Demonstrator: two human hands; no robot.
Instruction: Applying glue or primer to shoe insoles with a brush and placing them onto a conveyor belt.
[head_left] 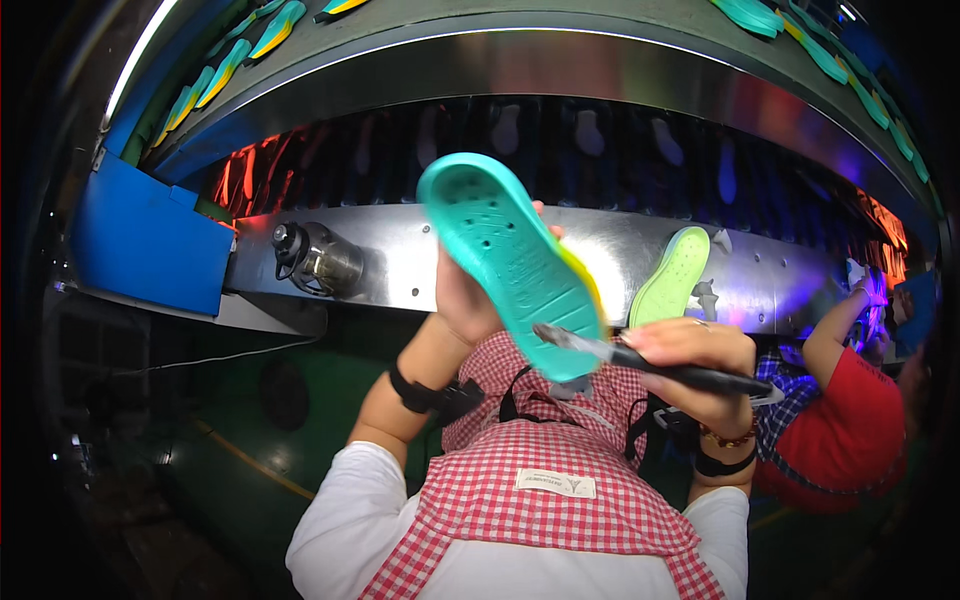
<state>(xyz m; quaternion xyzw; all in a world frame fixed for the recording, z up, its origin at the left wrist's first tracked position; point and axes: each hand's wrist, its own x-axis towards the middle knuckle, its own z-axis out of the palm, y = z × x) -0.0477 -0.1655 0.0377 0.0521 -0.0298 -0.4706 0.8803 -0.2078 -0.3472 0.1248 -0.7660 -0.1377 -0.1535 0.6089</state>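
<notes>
My left hand grips a teal shoe sole from behind and along its left side, with fingertips showing past its right edge. The sole is tilted upright, with small holes near its top, ridges lower down and a yellow strip along the right edge. Between the thumb and fingers of my right hand is a brush with a black handle. Its tip lies over the lower part of the sole and seems to touch it. A light green sole rests beyond my right hand.
A metal ledge runs ahead, bearing a dark bottle at left and small grey scraps at right. Above, a belt carries several teal-and-yellow soles. A blue panel stands left; a co-worker in red is at right.
</notes>
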